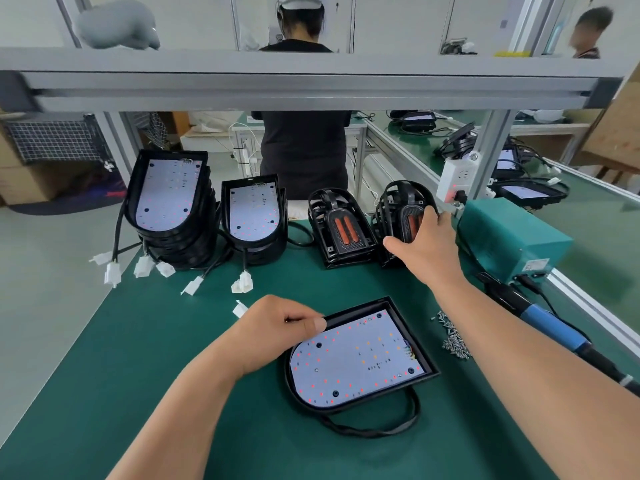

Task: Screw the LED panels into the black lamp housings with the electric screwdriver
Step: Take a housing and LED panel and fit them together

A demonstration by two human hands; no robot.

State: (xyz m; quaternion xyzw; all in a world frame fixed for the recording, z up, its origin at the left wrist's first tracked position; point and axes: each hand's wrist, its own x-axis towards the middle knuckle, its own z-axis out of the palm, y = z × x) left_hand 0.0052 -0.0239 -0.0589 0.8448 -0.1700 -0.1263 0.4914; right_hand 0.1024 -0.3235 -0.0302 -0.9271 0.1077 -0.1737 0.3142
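The left hand (pixel 277 332) pinches the far rim of the lamp housing (pixel 425 358), which lies flat on the green counter (pixel 138 375) right in front. The right hand (pixel 424 242) reaches to the back, its fingers curled over the top of a stack of upside-down housings (pixel 394 199). So the hands are well apart, each on a black shell. The electric screwdriver (pixel 543 323) lies alone on the counter by the right arm, next to a small heap of screws (pixel 455 341).

I think this is a swap: one lamp goes away and a new shell comes in. Next, the right hand must lift only the top shell off its stack.

The front housing holds a white LED panel (pixel 356 358), sitting snug inside. I cannot tell if all its screws are in. At the back left, a tall stack (pixel 183 247) and a short stack (pixel 258 254) each show a panel in the top housing.
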